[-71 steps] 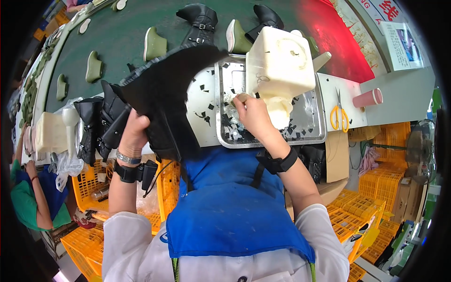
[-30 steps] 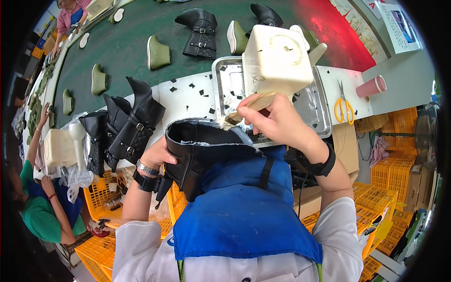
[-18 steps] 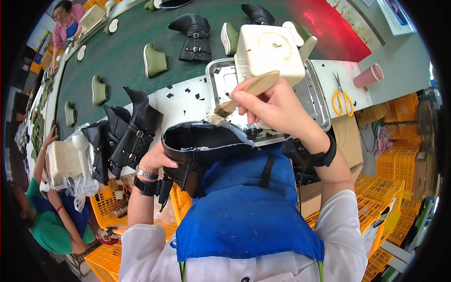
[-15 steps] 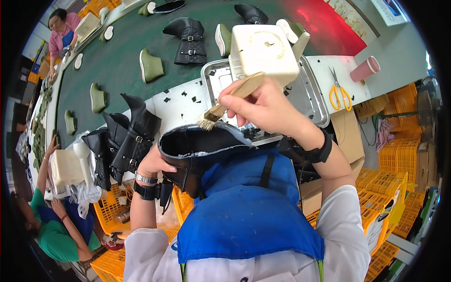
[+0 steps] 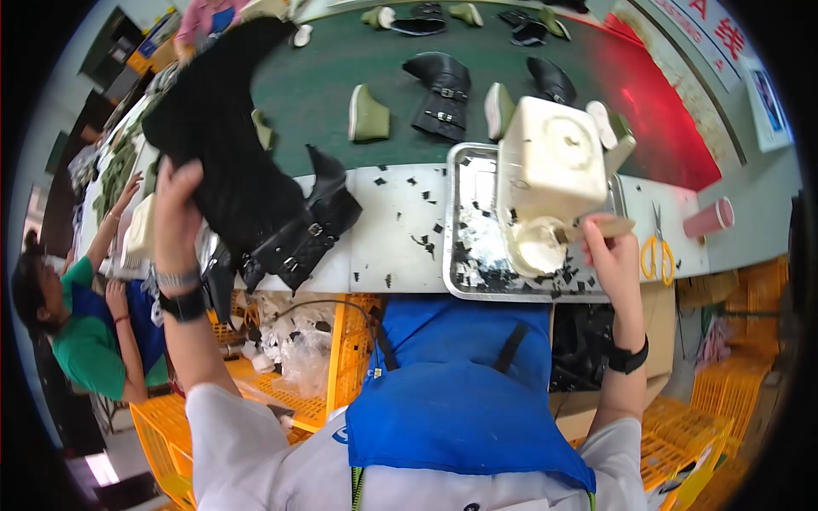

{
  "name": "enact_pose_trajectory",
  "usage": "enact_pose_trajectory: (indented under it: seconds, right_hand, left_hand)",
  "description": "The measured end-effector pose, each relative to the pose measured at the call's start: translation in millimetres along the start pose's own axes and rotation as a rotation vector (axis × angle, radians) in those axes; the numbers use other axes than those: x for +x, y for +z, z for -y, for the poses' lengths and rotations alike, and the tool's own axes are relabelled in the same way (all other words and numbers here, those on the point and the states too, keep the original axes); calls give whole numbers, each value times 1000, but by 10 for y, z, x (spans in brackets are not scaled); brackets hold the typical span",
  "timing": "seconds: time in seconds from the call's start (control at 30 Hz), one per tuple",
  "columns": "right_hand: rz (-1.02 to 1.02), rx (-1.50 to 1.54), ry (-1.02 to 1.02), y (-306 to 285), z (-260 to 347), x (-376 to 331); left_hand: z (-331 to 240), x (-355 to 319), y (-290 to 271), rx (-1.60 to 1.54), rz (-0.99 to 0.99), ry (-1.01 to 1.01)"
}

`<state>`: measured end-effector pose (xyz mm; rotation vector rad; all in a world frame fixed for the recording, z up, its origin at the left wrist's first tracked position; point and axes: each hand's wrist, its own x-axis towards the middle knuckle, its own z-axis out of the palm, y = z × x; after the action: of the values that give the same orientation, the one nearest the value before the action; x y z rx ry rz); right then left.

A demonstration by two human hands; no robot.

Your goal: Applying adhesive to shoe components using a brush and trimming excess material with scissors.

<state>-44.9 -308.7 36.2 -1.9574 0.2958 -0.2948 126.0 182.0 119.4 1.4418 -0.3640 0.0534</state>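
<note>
A large black boot [image 5: 223, 119] is raised at the left, dark and a little blurred. My left hand [image 5: 177, 200] is closed on its near side, with part of the fingers hidden. Over at the right, my right hand [image 5: 612, 254] grips the wooden handle of a brush [image 5: 607, 226]. The brush's head reaches into the round mouth of a cream plastic jug [image 5: 558, 153], where pale stuff shows. That jug lies in a metal tray [image 5: 457, 281] strewn with small black scraps. Below the raised boot, a buckled black boot [image 5: 311, 234] lies at the table's edge.
Yellow-handled scissors [image 5: 657, 257] and a pink cup [image 5: 709, 219] are right of the tray. On the green belt [image 5: 315, 94] are green boots [image 5: 368, 115] and black boots [image 5: 445, 98]. A person in green [image 5: 89, 341] works at the left. Orange crates [image 5: 341, 362] stand below.
My left hand has carried the boot from my lap up and to the left. My right hand has taken the brush from the boot's rim rightward to the jug's mouth. The view has shifted.
</note>
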Motion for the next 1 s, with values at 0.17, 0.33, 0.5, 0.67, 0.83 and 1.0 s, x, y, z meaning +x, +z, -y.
enact_pose_trajectory:
  seconds: [0.17,0.33,0.5,0.67,0.83,1.0]
  right_hand:
    - [30,-295,-63,137,-237,-3]
    - [77,-359,18,270,-382,73]
    - [-23,-384,-20,179,-184,-21]
    - [-143,-447,83,-51,-286,-246]
    - [-316,-479,173,-435,-499,-702]
    - [-375,-658,440,-703,-1464,-1564]
  left_hand:
    - [-365,985,-62,488,14,131]
    - [331,1831,94,1103,-128,331]
    - [1436,2324,206,1303,-149,137]
    - [2553,2616,83,1393,21,179]
    - [2776,2420,-462,1365,98,-128]
    - [2536,2671,-190,1359,325,-110]
